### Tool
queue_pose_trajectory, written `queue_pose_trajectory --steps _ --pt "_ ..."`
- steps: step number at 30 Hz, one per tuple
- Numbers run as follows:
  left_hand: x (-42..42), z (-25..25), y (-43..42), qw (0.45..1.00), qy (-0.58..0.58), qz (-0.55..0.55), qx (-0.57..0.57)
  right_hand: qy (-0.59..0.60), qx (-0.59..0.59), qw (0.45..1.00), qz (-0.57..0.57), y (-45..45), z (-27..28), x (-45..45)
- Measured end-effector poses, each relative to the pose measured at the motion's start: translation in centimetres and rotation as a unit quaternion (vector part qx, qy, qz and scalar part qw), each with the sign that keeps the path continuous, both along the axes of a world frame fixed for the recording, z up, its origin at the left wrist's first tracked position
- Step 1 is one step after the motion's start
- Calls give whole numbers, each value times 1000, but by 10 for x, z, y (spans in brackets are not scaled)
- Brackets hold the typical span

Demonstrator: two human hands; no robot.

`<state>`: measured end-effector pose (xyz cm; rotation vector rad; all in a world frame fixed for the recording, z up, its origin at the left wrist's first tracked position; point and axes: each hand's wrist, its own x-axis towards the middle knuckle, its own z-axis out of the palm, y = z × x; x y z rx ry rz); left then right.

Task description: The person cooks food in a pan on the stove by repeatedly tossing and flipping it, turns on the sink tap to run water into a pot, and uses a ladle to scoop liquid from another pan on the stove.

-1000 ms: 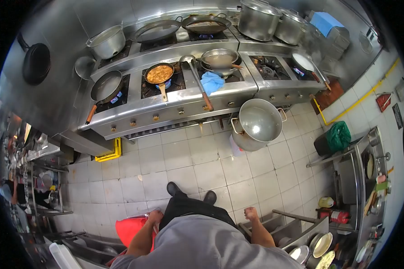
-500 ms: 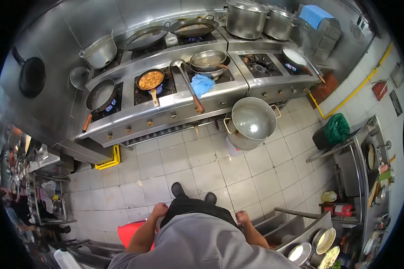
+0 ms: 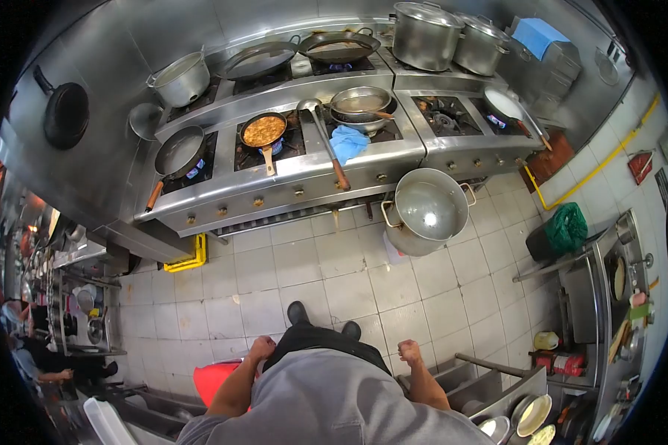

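Observation:
My left hand (image 3: 262,346) hangs beside my left hip with its fingers curled in, and nothing shows in it. Near the other hip, my right hand (image 3: 408,351) is raised a little in a loose fist, no object visible in it. Both hands are apart from the stove (image 3: 282,194) in front of me. On its front burners are a frying pan (image 3: 266,130) of browned food over a flame, a dark pan (image 3: 179,152) and a white-filled pan (image 3: 502,102). A long-handled ladle (image 3: 326,141) lies beside a blue cloth (image 3: 348,143).
A large pot (image 3: 427,211) of liquid stands before the stove. Lidded stockpots (image 3: 425,37) and wide pans (image 3: 339,47) occupy the back row. A green-lined bin (image 3: 564,230) is at right, a red object (image 3: 217,382) by my left arm. Another person (image 3: 44,363) is at far left.
My right hand has lifted slightly and moved a little away from my hip. My left hand stays almost in place. The view has shifted slightly, and the person at far left shows more.

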<state>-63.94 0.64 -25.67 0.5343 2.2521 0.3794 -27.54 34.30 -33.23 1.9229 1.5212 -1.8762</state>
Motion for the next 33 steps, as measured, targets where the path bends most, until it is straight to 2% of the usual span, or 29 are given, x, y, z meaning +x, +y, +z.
queue_pose_trajectory --steps 6,11,18,20,24,27,29,33 --pt "-6 -6 -6 1000 8 1 4 24 -42 998 44 -9 -20 1" --pt "-12 6 -7 999 5 3 -36 4 -47 999 11 -17 -12 -7" --pt "-10 13 -11 1000 12 10 -18 3 -26 999 46 -6 -8 -4" --pt "-8 1 -17 998 -16 59 -32 -13 -33 994 104 2 -13 -3" --pt "-5 -6 -26 998 -21 61 -27 -7 -8 998 57 7 -1 -12" --pt "-8 -6 -26 997 -41 64 -30 -40 -3 995 92 12 6 -33" --pt "-13 10 -17 991 -72 113 -31 -25 0 995 101 15 14 -45" --pt "-34 -14 -23 988 -80 127 -22 -4 -4 993 114 17 16 -72"
